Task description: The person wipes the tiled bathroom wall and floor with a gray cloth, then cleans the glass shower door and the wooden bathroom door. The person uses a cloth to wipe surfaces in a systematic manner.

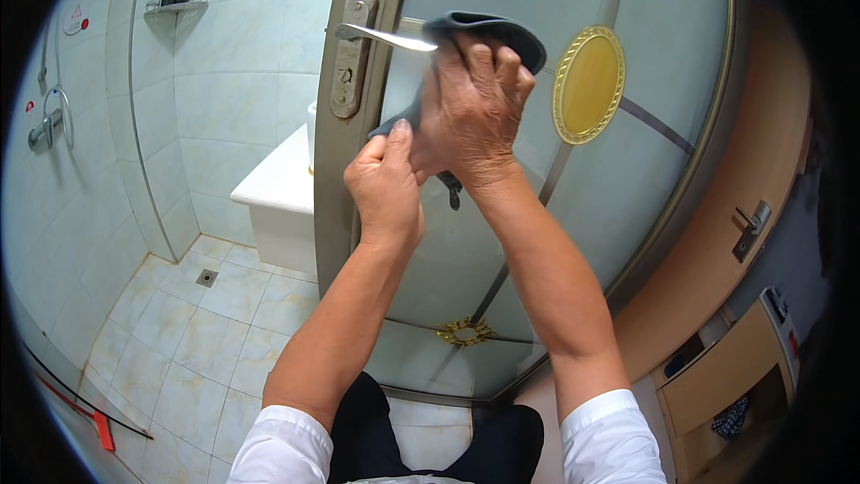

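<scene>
A dark grey cloth is bunched up in front of the frosted glass door. My right hand presses on it with bent fingers, beside the tip of the silver lever handle. Lower and to the left, my left hand is closed, its thumb pinching a strip of the same cloth. A short dark end of the cloth hangs below my right wrist. Part of my right hand is smeared by motion, and my palms are hidden. Whether the cloth touches the glass behind it, I cannot tell.
The metal door frame carries a worn lock plate. Gold ornaments sit on the glass. Left are a white counter, a corner shelf with dark bottles, and a floor drain. A wooden door stands right.
</scene>
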Tool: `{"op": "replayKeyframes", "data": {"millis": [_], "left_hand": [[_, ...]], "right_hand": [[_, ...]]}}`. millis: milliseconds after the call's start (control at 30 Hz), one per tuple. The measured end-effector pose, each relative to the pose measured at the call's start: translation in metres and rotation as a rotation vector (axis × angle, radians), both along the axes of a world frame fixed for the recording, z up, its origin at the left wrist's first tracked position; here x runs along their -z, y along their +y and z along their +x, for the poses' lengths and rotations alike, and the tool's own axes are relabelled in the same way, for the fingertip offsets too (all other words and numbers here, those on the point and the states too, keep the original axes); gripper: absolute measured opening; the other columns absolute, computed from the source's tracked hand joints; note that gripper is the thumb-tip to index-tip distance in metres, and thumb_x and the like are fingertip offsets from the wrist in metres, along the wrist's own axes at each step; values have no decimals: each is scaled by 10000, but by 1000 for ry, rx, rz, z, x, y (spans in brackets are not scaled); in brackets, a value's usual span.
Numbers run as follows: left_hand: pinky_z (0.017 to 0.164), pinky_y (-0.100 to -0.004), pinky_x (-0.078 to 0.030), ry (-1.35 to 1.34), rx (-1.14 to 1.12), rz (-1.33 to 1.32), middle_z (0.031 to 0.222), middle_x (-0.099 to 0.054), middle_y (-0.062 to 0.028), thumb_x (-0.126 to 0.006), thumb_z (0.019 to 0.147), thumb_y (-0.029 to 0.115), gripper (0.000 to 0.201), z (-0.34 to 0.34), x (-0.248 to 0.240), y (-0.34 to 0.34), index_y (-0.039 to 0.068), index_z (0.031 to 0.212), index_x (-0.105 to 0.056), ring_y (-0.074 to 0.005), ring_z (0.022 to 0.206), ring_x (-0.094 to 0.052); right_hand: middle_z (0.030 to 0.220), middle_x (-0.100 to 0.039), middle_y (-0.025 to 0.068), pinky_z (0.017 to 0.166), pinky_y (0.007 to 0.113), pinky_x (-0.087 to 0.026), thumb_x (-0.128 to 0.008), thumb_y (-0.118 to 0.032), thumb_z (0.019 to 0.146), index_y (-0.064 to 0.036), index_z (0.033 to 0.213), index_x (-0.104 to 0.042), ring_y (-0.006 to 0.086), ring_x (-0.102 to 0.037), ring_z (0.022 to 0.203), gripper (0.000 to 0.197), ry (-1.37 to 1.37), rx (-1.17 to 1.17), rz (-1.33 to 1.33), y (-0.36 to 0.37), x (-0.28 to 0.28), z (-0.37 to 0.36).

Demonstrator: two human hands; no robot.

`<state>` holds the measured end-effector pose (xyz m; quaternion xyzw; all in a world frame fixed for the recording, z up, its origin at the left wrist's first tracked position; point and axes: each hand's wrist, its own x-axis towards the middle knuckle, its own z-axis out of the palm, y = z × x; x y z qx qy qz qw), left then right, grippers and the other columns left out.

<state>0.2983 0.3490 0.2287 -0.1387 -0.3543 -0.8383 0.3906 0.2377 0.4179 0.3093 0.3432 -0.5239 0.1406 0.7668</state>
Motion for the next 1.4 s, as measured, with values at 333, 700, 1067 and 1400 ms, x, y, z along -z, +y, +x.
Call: {"op": "replayKeyframes", "data": {"millis": [333, 700, 1067, 1400], "left_hand": [[763, -344, -597, 45, 21, 251, 900, -650, -77, -548, 1074, 160, 197, 9, 48, -16, 23, 934, -568, -157, 780, -648], [705, -313, -551, -80, -128, 272, 900, -650, -79, -548, 1065, 126, 239, 14, 96, 1, -12, 871, -572, -125, 746, -597], [706, -232, -510, 92, -413, -291, 893, -608, 8, -584, 1042, 86, 176, -9, -5, 24, -47, 1062, -696, -63, 782, -576], [730, -304, -549, 359, -426, -700, 1107, -538, -99, -638, 972, 40, 324, -30, -49, 133, -80, 1270, -600, -169, 871, -648]], "right_hand": [[1170, -594, 58, 931, 416, -310, -763, -168, 734, -47, 1105, -669, 268, -466, 1067, 402, -68, -79, 174, -33, 41, 9], [987, -616, 34, 833, 347, -385, -644, -173, 735, -82, 912, -675, 215, -546, 923, 202, -14, -199, 352, -15, 90, 10], [847, -499, 58, 748, 404, -365, -648, -185, 732, -91, 782, -659, 263, -484, 860, 108, 113, -2, -23, 32, 4, -4], [940, -571, 97, 802, 456, -463, -678, -126, 748, -88, 903, -639, 310, -544, 922, 165, 66, 223, -227, 163, -23, -25]]}}
